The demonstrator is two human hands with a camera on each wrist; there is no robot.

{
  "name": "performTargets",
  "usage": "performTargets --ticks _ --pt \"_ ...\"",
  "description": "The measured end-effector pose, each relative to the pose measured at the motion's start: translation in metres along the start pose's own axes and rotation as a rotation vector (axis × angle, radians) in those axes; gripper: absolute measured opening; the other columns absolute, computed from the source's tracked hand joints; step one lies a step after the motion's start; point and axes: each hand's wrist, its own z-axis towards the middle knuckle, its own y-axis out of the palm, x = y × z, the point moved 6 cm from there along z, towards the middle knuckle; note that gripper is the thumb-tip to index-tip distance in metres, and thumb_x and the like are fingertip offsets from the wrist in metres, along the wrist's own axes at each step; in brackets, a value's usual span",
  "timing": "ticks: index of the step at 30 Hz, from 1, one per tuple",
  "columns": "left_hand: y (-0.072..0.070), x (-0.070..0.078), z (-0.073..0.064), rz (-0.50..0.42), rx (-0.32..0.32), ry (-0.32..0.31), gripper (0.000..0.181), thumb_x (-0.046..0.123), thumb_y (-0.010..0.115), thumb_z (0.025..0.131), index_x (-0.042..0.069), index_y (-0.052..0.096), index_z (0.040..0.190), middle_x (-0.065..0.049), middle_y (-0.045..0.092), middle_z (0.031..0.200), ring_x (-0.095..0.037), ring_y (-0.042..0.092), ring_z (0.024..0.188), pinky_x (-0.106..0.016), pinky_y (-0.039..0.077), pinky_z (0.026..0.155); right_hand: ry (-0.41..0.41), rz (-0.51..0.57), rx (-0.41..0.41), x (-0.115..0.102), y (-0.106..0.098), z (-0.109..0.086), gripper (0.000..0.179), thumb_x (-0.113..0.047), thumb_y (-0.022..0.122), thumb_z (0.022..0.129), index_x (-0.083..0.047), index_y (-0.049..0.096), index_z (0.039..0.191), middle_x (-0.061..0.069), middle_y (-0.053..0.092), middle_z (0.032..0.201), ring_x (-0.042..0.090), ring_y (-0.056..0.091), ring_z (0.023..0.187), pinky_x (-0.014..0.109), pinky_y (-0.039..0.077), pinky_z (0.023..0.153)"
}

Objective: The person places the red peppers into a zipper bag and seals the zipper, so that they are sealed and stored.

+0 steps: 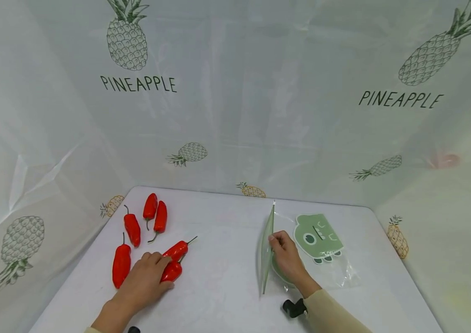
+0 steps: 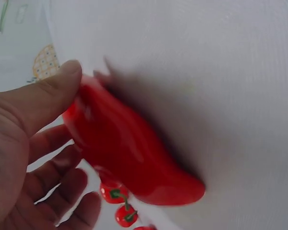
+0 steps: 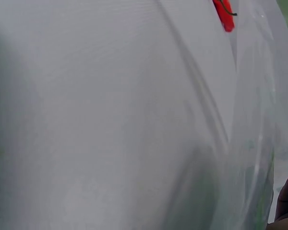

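In the head view my left hand (image 1: pixel 145 277) reaches over the near red peppers. Its thumb and index finger are on either side of a glossy red pepper (image 2: pixel 129 143), pinching one end in the left wrist view, while the other fingers curl loosely below. A second pepper (image 1: pixel 176 251) lies against it on the far side. My right hand (image 1: pixel 287 259) pinches a thin green-printed plastic bag (image 1: pixel 267 254), which stands on edge. Flat to the right lies clear plastic with a green cartoon animal print (image 1: pixel 323 237). Pale blurred plastic fills much of the right wrist view.
Several more red peppers (image 1: pixel 132 229) lie at the left of the white table (image 1: pixel 214 222). A pineapple-printed curtain (image 1: pixel 252 106) surrounds the back and sides. A black wrist device (image 1: pixel 293 308) shows beside the right sleeve (image 1: pixel 331 312).
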Motion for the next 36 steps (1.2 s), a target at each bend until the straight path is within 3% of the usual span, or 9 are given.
performTargets --ticks 7,16,20,25,30,36 --pt "0.005 -0.005 0.0 -0.098 -0.111 -0.086 0.075 0.034 0.097 0.071 0.011 0.067 0.135 -0.009 0.066 0.116 -0.026 0.059 0.104 -0.05 0.064 0.08 0.01 0.004 -0.012 0.002 0.0 -0.001 0.013 -0.015 0.057 0.11 -0.003 0.061 0.105 0.005 0.055 0.089 0.013 0.05 0.082 0.023 0.042 0.071" --pt "0.009 0.003 0.004 -0.137 -0.138 -0.131 0.078 0.035 0.098 0.07 0.01 0.066 0.136 -0.009 0.067 0.115 -0.025 0.062 0.099 -0.054 0.063 0.085 0.007 0.0 -0.009 0.002 -0.001 -0.002 0.013 -0.014 0.058 0.109 -0.004 0.062 0.103 0.004 0.055 0.088 0.013 0.051 0.081 0.023 0.042 0.071" --pt "0.007 0.007 0.006 -0.183 -0.121 -0.157 0.085 0.038 0.098 0.07 0.011 0.061 0.142 -0.007 0.071 0.116 -0.026 0.064 0.099 -0.054 0.063 0.081 0.005 -0.01 0.003 0.002 -0.003 -0.002 0.012 -0.013 0.059 0.108 -0.003 0.062 0.103 0.004 0.055 0.086 0.013 0.051 0.08 0.023 0.042 0.07" --pt "0.003 0.012 0.014 -0.321 -0.059 -0.172 0.091 0.039 0.094 0.077 0.019 0.051 0.154 -0.011 0.069 0.127 -0.031 0.063 0.11 -0.052 0.065 0.075 0.006 -0.013 0.001 0.003 -0.004 -0.003 0.01 -0.013 0.064 0.105 -0.002 0.064 0.104 0.004 0.059 0.088 0.012 0.053 0.081 0.023 0.045 0.07" --pt "-0.003 0.018 0.021 -0.424 -0.01 -0.163 0.09 0.039 0.093 0.079 0.023 0.049 0.156 -0.012 0.069 0.13 -0.031 0.063 0.112 -0.049 0.065 0.077 0.025 -0.039 -0.001 0.003 -0.003 -0.003 0.012 -0.008 0.073 0.098 -0.002 0.072 0.108 0.005 0.068 0.096 0.013 0.058 0.089 0.022 0.05 0.073" --pt "-0.01 0.026 0.024 -0.484 0.026 -0.146 0.091 0.032 0.093 0.081 0.024 0.048 0.159 -0.012 0.068 0.134 -0.029 0.062 0.116 -0.046 0.066 0.083 0.036 -0.067 0.041 0.002 -0.005 -0.006 0.01 -0.008 0.076 0.095 -0.003 0.08 0.102 0.005 0.073 0.089 0.013 0.058 0.081 0.022 0.049 0.067"
